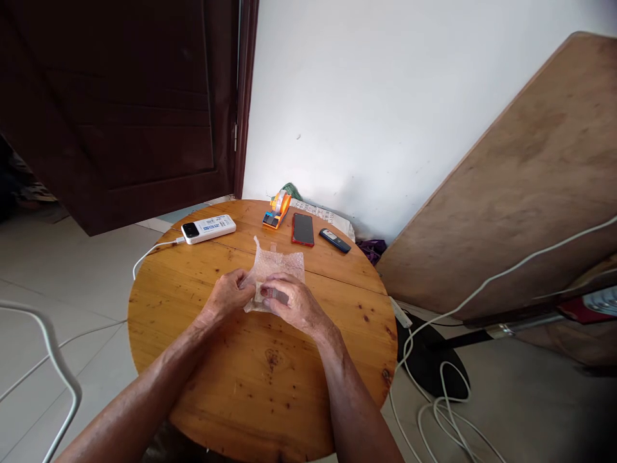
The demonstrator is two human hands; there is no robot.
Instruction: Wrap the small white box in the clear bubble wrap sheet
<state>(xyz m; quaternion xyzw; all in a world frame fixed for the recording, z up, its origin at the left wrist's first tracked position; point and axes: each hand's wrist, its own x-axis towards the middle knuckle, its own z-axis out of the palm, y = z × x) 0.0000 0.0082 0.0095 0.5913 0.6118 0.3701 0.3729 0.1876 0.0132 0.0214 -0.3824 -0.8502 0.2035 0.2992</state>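
A sheet of clear bubble wrap [282, 260] lies on the round wooden table [272, 373], partly under both hands. My left hand [229, 296] is closed, its fingers pinching the left side of the wrap. My right hand [296, 303] curves over the middle of the sheet. Between its thumb and fingers sits a small item with a reddish-brown end [267, 292], resting on the wrap. Fingers cover most of this item, so I cannot tell its kind. Both forearms come in over the near table edge.
Behind the wrap stand an orange and blue tape dispenser [277, 209], a red-edged phone [303, 229] and a dark blue handheld device [335, 240]. A white power bank [209, 228] with a cable lies left. A wooden board [520, 193] leans right; cables [448, 399] coil on the floor.
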